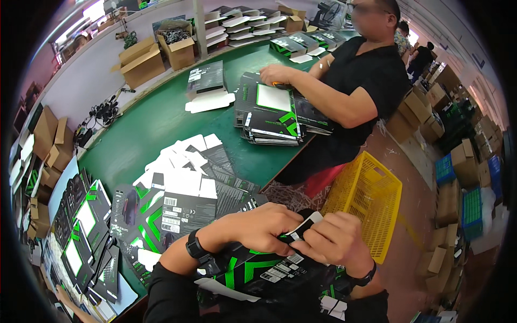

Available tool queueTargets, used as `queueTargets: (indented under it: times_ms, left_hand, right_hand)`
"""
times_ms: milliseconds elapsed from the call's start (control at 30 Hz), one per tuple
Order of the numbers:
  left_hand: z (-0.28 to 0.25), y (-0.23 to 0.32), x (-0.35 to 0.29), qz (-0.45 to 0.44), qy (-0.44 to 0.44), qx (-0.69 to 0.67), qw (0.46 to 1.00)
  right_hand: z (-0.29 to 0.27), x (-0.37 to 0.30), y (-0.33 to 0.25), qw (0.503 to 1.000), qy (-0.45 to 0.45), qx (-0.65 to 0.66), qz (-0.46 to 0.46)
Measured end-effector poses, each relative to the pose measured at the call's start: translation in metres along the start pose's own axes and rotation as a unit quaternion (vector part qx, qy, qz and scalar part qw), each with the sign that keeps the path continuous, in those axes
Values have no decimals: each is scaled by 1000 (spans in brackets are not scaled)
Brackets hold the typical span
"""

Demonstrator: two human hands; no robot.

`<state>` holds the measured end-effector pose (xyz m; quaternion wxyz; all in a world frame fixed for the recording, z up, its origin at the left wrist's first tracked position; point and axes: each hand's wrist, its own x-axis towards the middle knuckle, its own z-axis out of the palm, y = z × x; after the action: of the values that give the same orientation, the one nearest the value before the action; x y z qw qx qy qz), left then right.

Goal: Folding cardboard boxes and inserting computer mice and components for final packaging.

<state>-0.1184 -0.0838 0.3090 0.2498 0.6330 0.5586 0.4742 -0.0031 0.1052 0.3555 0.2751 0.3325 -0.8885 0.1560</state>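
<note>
A black box with green stripes (245, 272) lies close against my body, tilted, with a pale flap (229, 289) sticking out at its lower left. My left hand (264, 226) is closed on the box's far end, fingers bent around its edge. My right hand (334, 239) pinches the same end from the other side. Between the two hands shows a small black flap with a white edge (300, 228). Parts of the box are hidden under my hands and wrists. To the left, flattened black-and-green cartons (188, 202) lie fanned out in a pile on the green table (126, 156).
Across the table a co-worker (355, 81) leans over stacked flat cartons (269, 110). A formed box (207, 81) stands beyond my pile. A yellow plastic crate (385, 183) stands on the floor to the right. More printed cartons (86, 231) lie far left.
</note>
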Motion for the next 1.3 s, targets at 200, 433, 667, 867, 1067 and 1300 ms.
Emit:
queueTargets:
  times_ms: [200, 433, 667, 867, 1067, 1300]
  left_hand:
    - [-14, -1, -1, 11, 16, 9, 1000]
    - [-39, -6, -39, -127, 414, -306, 848]
    - [26, -82, -10, 116, 118, -686, 708]
    - [128, -99, 16, 249, -145, -868, 405]
    - [141, -90, 11, 244, -175, -879, 371]
    - [149, -89, 17, 251, -202, -880, 350]
  right_hand:
    - [-1, 3, -7, 999, 23, -21, -18]
    - [-33, -29, -1, 850, 473, 116, 203]
    - [-9, -12, 4, 877, 346, 141, 302]
    - [-24, 37, 15, 899, 365, 58, 233]
    - [-27, 44, 19, 914, 354, 5, 197]
    - [-30, 41, 17, 921, 332, -59, 193]
